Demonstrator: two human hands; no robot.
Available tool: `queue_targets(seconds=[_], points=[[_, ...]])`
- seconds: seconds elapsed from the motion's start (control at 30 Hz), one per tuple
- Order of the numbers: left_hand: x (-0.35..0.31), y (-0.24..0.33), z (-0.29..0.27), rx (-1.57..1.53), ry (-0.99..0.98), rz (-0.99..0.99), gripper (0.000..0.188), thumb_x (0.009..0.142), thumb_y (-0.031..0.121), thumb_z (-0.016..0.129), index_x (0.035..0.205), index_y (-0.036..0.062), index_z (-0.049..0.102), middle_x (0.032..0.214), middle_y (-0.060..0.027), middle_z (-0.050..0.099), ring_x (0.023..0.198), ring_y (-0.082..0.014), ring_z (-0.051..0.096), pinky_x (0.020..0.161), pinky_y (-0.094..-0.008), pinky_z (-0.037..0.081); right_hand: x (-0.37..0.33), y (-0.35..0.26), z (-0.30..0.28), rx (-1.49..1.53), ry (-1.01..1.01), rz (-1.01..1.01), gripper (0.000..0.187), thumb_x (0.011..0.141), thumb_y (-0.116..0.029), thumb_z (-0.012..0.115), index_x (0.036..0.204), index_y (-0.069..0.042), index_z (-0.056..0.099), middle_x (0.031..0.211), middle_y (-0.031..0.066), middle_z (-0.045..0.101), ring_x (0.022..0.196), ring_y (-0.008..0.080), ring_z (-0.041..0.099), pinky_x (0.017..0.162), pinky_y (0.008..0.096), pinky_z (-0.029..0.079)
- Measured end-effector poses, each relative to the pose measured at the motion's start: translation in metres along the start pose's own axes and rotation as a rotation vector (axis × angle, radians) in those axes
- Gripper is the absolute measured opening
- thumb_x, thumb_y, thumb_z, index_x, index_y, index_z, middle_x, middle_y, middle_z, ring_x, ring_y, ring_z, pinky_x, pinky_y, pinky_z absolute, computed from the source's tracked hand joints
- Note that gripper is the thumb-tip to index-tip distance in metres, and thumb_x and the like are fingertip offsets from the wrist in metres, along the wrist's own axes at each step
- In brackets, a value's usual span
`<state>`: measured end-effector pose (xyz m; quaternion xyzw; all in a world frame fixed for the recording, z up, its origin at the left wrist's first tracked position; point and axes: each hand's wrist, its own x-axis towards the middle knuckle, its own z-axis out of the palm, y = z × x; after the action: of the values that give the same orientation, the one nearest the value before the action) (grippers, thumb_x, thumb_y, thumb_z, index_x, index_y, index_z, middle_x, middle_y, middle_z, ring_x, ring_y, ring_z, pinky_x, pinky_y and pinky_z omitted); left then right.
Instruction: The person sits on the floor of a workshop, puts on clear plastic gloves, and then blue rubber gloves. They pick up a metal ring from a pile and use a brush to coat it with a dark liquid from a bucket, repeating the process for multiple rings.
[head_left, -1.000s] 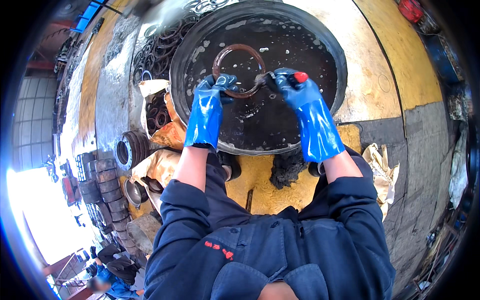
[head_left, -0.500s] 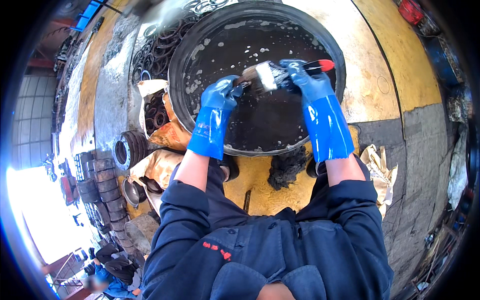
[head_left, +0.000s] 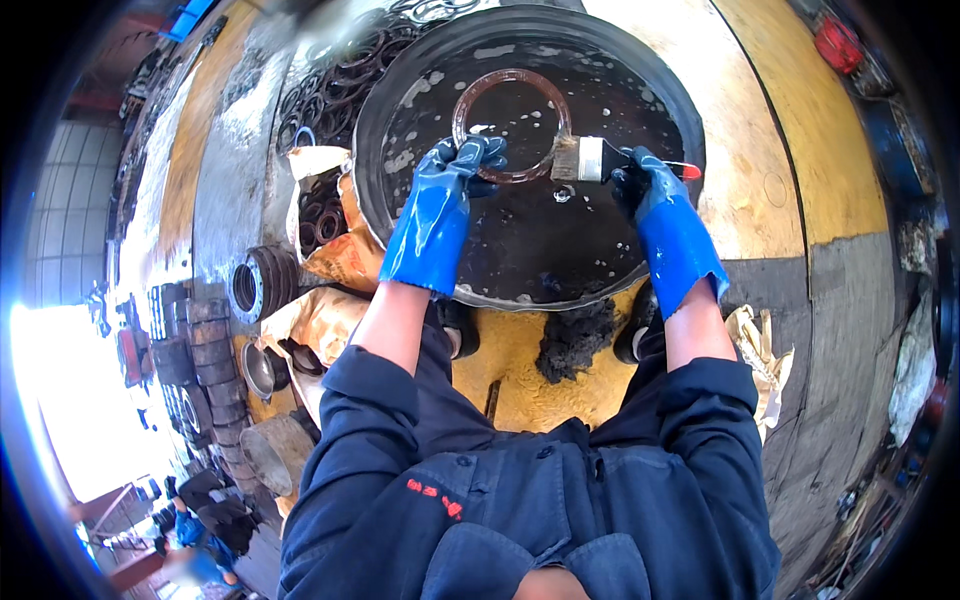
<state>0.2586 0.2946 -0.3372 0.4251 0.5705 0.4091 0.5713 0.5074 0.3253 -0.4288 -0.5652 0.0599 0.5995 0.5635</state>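
Note:
A reddish-brown ring point(head_left: 510, 76), wet and shiny, is held up face-on over a wide round black tub point(head_left: 690, 110) of dark liquid with pale foam patches. My left hand point(head_left: 458, 163), in a blue rubber glove, is closed on the ring's lower left edge. In my gloved right hand point(head_left: 643, 180) is a paintbrush point(head_left: 590, 159) with a white band and a dark handle with a red end. Its bristles touch the ring's lower right side. Part of the handle is hidden behind my right fingers.
Many dark rings point(head_left: 335, 85) lie left of the tub, some in an open paper sack point(head_left: 350, 258). Stacked rings point(head_left: 262, 285) and metal bowls point(head_left: 263, 370) stand nearer. A dark clump point(head_left: 575, 345) lies between my feet. Another person point(head_left: 205, 540) is at the lower left.
The ring has turned from nearly edge-on to face-on, so its full circle shows. The brush has moved right and slightly down, its bristles now at the ring's right side.

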Motion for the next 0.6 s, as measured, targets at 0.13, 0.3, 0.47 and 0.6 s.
queue_targets(seconds=[0.13,0.3,0.47,0.6], points=[[0.011,-0.043,-0.036,0.080,-0.009,0.120,0.029,0.101,0.022,0.064,0.119,0.0005,0.070,0.108,-0.0069,0.075,0.097,-0.0136,0.068,0.083,-0.0271,0.052,-0.026,0.019,0.014,-0.241,-0.122,-0.104,0.019,0.095,-0.025,0.073,0.107,-0.011,0.078,0.095,0.0036,0.076,0.078,0.0167,0.072,0.069,0.0348,0.061],[-0.005,-0.041,-0.050,0.095,-0.015,0.291,0.028,0.101,0.024,0.065,0.117,0.0016,0.070,0.105,-0.0062,0.074,0.094,-0.0134,0.068,0.081,-0.0275,0.052,-0.024,0.025,-0.005,-0.406,-0.257,-0.290,0.020,0.096,-0.025,0.072,0.109,-0.010,0.077,0.096,0.0030,0.076,0.080,0.0156,0.071,0.072,0.0336,0.060],[-0.075,-0.027,-0.163,0.100,0.227,0.357,0.028,0.100,0.025,0.066,0.115,0.0027,0.070,0.102,-0.0055,0.074,0.092,-0.0133,0.068,0.078,-0.0278,0.052,-0.032,0.045,0.002,-0.531,-0.346,-0.367,0.022,0.097,-0.026,0.071,0.111,-0.010,0.077,0.097,0.0024,0.075,0.082,0.0145,0.071,0.075,0.0324,0.059],[-0.155,-0.052,-0.260,0.112,0.523,0.256,0.027,0.099,0.027,0.067,0.113,0.0036,0.070,0.099,-0.0049,0.074,0.090,-0.0132,0.068,0.076,-0.0282,0.052,-0.040,0.047,-0.001,-0.580,-0.364,-0.434,0.023,0.098,-0.026,0.070,0.112,-0.010,0.077,0.098,0.0020,0.075,0.084,0.0136,0.070,0.077,0.0314,0.058]])
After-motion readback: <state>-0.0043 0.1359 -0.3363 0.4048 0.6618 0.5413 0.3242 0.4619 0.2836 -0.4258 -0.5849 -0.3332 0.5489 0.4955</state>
